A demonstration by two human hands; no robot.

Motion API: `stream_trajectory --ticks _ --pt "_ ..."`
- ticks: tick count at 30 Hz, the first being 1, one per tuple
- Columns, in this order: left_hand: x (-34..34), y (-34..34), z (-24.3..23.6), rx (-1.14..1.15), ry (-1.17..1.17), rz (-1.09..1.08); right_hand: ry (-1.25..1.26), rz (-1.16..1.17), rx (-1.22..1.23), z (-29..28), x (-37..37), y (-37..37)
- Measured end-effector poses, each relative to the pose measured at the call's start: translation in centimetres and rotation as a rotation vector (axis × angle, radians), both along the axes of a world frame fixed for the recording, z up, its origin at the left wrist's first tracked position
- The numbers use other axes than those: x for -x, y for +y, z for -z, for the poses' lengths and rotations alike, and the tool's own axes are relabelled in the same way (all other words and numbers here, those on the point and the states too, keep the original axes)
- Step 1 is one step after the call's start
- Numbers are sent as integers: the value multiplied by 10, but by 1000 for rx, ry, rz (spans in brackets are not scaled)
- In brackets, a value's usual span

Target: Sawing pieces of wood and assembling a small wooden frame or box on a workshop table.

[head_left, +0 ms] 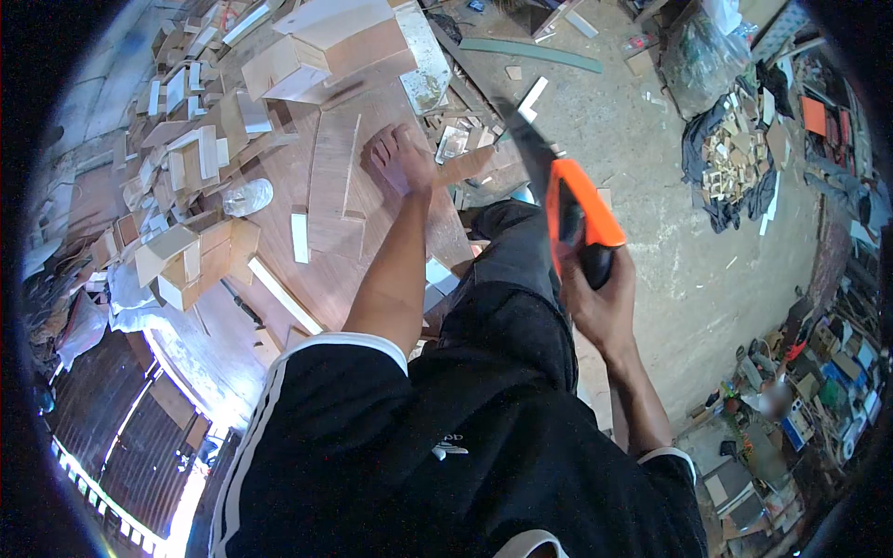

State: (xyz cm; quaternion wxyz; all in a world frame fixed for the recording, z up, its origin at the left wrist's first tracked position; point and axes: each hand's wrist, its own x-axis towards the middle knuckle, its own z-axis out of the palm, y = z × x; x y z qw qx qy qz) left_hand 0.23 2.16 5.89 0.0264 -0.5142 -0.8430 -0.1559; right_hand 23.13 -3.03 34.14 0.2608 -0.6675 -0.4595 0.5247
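My right hand (600, 302) is wrapped round the orange and black handle of a handsaw (586, 209). The saw's dark blade (528, 139) points up and away, past the workbench's edge, and looks smeared by motion. On the wooden workbench top (274, 191) my left hand (403, 160) lies palm down, its fingers spread and slightly bent. Beside its wrist a thin brown wood piece (465, 166) juts out over the bench's right edge, toward the blade. How far that piece runs under the hand is hidden. Left of the hand lies a flat wooden panel (333, 177).
Wooden boxes (326, 51) stand at the bench's far end, and a pile of wood parts (195, 149) fills its left side. A clear plastic cup (248, 197) lies among them. On the floor are a green strip (530, 53) and a dark sack of offcuts (735, 153).
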Motion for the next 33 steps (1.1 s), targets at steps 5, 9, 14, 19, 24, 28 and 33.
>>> stream_trajectory --ticks 5,9,14,19,24,28,33 --pt "3 -2 1 -34 -52 -31 -125 -126 -151 66 -35 34" --pt "-8 3 -3 -72 -85 41 -106 -200 -165 161 -48 67" --pt "-3 4 -10 -69 -132 26 -137 -320 -132 250 -30 83" --pt "-1 4 -6 -118 -151 25 273 -31 109 268 -16 87" --pt "18 -13 -5 -318 -148 163 297 -15 101 245 11 78" --pt "-29 -20 -51 -244 -340 474 213 -1 68 218 4 70" --pt "-75 -40 -105 230 -387 448 158 -98 -259 174 7 39"
